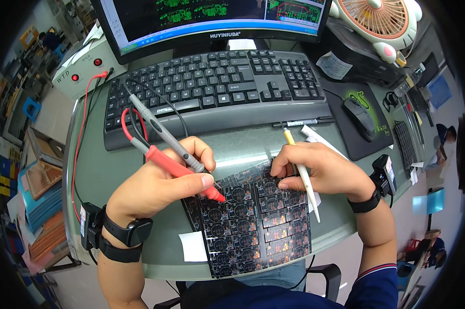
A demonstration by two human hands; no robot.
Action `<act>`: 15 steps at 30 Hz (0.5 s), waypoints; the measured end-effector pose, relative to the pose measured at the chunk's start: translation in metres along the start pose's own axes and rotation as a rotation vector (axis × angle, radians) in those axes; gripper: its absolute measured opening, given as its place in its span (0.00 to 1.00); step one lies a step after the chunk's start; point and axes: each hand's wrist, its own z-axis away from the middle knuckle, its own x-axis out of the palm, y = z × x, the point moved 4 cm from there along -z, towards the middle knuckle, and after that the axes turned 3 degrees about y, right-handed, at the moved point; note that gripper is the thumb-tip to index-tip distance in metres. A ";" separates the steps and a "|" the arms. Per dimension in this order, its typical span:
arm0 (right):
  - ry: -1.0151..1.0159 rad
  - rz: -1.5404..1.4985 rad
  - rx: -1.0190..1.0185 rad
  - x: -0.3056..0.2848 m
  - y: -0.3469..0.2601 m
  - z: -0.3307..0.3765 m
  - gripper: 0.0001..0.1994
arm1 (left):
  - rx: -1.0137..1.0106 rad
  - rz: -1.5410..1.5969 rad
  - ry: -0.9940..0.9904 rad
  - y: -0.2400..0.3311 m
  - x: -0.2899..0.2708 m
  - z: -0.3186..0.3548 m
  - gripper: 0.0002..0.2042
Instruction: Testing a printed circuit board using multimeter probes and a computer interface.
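The panel lies at the near part of the table, on the near side of the keyboard. Its longer axis appears to run near to far; the hands cover part of the far end.

The left hand grips the red probe and grey probe together, probably to free the other hand. The red probe points near and right, tip at the panel; contact cannot be confirmed.

The right hand holds the pen, tip near, with fingertips at the panel's far right, presumably steadying it.
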 end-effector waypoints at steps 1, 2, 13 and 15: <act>-0.005 -0.001 0.010 0.000 -0.001 0.001 0.12 | 0.011 0.000 0.012 0.001 0.000 0.000 0.12; -0.009 -0.002 0.021 -0.001 -0.001 0.002 0.12 | 0.013 -0.004 0.011 0.002 0.001 0.001 0.12; -0.002 0.026 0.001 0.000 0.003 0.000 0.12 | 0.038 -0.046 0.029 0.000 0.001 -0.002 0.12; 0.012 0.014 -0.014 0.000 0.002 -0.001 0.12 | 0.010 -0.042 0.050 0.002 0.002 -0.002 0.13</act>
